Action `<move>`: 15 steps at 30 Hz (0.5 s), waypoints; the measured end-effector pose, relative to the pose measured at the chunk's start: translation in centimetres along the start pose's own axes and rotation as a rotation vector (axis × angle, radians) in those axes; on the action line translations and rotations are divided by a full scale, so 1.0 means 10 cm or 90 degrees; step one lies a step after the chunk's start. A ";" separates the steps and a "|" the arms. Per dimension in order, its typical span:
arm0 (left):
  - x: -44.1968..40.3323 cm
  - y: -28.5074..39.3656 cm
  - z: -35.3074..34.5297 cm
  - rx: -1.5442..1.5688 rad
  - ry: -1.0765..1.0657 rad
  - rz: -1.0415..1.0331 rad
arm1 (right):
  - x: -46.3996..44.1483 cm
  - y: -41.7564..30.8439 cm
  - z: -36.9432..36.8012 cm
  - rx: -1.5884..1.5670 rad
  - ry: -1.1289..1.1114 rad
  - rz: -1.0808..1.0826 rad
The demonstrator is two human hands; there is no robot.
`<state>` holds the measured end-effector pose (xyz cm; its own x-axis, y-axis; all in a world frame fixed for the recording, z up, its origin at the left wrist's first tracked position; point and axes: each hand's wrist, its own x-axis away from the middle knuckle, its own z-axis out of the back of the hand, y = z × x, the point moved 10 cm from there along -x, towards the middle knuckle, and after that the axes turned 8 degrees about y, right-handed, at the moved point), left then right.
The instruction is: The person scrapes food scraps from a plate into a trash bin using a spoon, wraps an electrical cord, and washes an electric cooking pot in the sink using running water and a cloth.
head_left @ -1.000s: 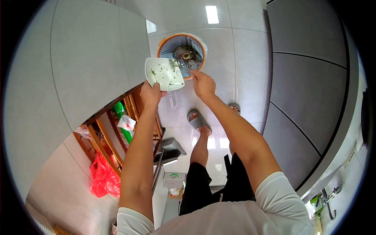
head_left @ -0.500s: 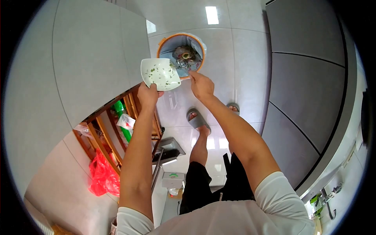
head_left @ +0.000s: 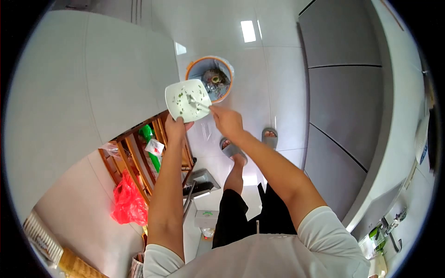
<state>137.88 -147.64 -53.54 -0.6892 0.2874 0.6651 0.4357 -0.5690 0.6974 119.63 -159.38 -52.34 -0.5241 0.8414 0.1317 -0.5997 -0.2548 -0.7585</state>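
Observation:
A square white bowl (head_left: 178, 104) with green bits stuck to its inside is held by its near edge in my left hand (head_left: 176, 129). My right hand (head_left: 227, 121) is closed on the handle of a spoon (head_left: 200, 105), whose head lies over the inside of the bowl. Just beyond the bowl stands a round bin (head_left: 209, 59) with an orange rim and a liner. Food scraps (head_left: 216, 81) lie inside it, and the bowl overlaps its near left edge.
A grey tabletop (head_left: 125, 69) is on the left, above a wooden rack (head_left: 134, 160) holding bags. A red bag (head_left: 129, 201) hangs below. Near my feet is a dustpan (head_left: 202, 178). Grey cabinets (head_left: 340, 88) line the right side, with a faucet (head_left: 387, 227) at lower right.
My right hand has moved left and nearer to me, bringing the spoon from over the bin to inside the bowl. The whole view has shifted, with the bin and bowl lower in it.

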 end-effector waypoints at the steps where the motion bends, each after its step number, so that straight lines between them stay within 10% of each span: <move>1: 0.13 0.02 0.00 0.037 -0.013 0.005 | 0.08 -0.14 0.16 -0.004 0.003 0.028; 15: 2.12 0.91 -0.08 0.238 -0.284 -0.013 | 1.57 -1.76 2.82 -0.049 0.374 0.073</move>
<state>126.79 -147.35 -33.28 -0.4247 0.6383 0.6420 0.6552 -0.2727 0.7045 104.94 -155.13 -18.95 -0.1489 0.9384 -0.3118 -0.5021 -0.3434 -0.7937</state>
